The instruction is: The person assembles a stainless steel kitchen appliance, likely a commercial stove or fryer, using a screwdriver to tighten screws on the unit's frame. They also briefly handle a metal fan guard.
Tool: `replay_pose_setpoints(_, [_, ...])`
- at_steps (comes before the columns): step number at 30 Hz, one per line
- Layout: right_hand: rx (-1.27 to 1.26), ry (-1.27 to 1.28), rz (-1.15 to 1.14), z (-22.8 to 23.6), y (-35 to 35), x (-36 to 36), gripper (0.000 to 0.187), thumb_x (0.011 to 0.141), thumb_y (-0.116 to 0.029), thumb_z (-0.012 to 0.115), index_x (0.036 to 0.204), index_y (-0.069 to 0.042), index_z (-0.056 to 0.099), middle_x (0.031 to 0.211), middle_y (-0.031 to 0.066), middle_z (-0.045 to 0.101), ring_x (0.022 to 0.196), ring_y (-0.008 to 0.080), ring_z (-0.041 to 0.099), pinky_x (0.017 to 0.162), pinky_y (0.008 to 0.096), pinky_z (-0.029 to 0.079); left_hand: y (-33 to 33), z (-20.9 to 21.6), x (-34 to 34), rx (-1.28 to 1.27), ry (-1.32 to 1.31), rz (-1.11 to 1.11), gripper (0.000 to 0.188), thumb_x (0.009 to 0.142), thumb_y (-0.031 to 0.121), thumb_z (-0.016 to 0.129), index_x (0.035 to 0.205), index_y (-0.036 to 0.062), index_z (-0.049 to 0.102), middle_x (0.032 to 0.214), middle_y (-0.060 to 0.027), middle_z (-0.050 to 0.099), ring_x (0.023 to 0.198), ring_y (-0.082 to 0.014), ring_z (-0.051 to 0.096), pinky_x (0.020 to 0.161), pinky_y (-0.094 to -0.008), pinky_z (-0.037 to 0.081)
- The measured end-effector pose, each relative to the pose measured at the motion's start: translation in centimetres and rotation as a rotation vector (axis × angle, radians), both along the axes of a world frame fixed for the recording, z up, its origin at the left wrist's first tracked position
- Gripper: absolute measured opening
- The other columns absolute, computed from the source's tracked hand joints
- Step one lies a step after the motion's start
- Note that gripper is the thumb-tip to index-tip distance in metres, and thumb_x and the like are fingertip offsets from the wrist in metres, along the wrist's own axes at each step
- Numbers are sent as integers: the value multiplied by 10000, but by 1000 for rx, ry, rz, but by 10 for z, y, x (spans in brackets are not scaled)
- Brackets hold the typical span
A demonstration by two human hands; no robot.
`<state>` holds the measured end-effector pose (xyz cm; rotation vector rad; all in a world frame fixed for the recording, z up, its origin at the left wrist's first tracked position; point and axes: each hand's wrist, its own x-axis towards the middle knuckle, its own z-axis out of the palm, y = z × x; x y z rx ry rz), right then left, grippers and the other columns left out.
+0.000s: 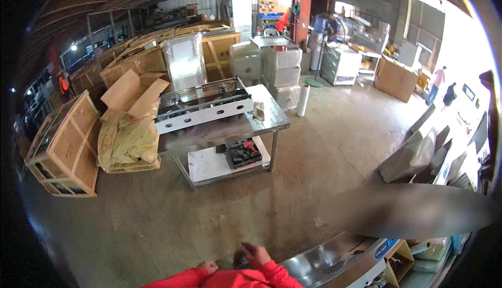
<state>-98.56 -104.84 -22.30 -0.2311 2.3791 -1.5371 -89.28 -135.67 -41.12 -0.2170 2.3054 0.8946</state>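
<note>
My left hand (209, 267) hangs low in front of my body, below a red sleeve, and holds nothing that I can see. Its fingers are too small and soft to read. Slightly higher is my right hand (255, 255), its fingers partly stretched out toward the left, with no object visible in it. A steel counter with a sink-like basin (319, 256) is nearest to my right arm, apart from the hand. Farther ahead stands a metal worktable (201, 140) carrying a long steel appliance frame (206, 111) with round holes along its white front panel.
Under the worktable, a lower shelf holds an open tool case (243, 153). Wooden crates (68, 147) and a cloth-covered pallet (125, 140) stand left. Wrapped boxes (282, 68) are stacked behind. Wrapped panels (413, 152) lean at right; two people (435, 85) are near the bright opening.
</note>
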Motion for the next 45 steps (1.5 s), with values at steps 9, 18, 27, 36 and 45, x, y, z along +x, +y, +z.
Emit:
replay_pose_setpoints(9, [128, 389, 321, 50, 76, -299, 408, 973, -310, 641, 1300, -66, 628, 1185, 176, 710, 968, 391, 711, 792, 452, 578, 83, 55, -392, 241, 206, 486, 282, 947, 328, 669, 1047, 75, 742, 857, -34, 749, 780, -152, 704, 762, -352, 571])
replay_pose_setpoints(18, [460, 160, 96, 29, 267, -503, 420, 1000, -376, 561, 1329, -116, 587, 1246, 182, 662, 1097, 411, 654, 889, 506, 550, 267, 36, -721, 475, 578, 389, 348, 925, 202, 683, 1204, -1, 636, 995, -105, 680, 874, -221, 655, 828, -363, 546])
replay_pose_setpoints(27, [431, -87, -401, -7, 441, -664, 396, 928, -321, 672, 1259, -104, 660, 1137, 176, 720, 1013, 368, 702, 855, 458, 562, 316, 43, -1078, -317, 621, 535, 821, 852, 277, 728, 1516, -30, 355, 1521, -279, 418, 1442, -407, 381, 1220, -464, 287])
replay_pose_setpoints(36, [544, -14, 16, -24, 555, -938, 409, 920, -304, 685, 1249, -62, 665, 955, 179, 750, 828, 385, 728, 740, 475, 592, 350, 40, -1090, -486, 174, 823, 611, 819, 169, 699, 1372, 85, 452, 1365, -233, 493, 1215, -436, 565, 1033, -520, 481])
replay_pose_setpoints(45, [731, 381, 601, -19, 589, -1341, 401, 888, -237, 718, 1227, -26, 675, 1053, 183, 738, 885, 329, 738, 768, 422, 594, 466, 15, -1113, -529, 135, 1174, 511, 768, 150, 718, 1224, 89, 494, 1284, -201, 516, 1188, -417, 563, 973, -500, 504])
